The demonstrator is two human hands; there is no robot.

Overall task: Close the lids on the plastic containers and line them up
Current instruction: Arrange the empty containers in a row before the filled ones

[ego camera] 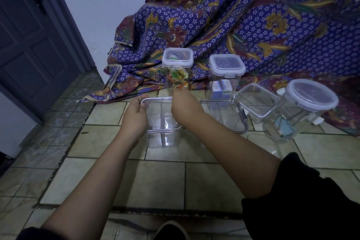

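A clear square container (163, 136) with an inner divider stands on the tiled floor, a clear lid (155, 99) lying on top. My left hand (135, 115) grips its left rim, thumb on the lid's edge. My right hand (184, 101) reaches over its far right corner to the base of a tall lidded jar (177, 58) with colourful contents; its fingers are hidden. To the right stand a second tall lidded jar (227, 64), a flat square box (224, 117), an open clear box (255, 101) and a round lidded tub (309, 99).
A purple flowered cloth (253, 25) is draped behind and under the jars. On its left fold lies a loose clear lid (115, 74). A dark door (29, 35) stands at the left. The floor is tiled (165, 181), and a dark sleeve shows at the lower right.
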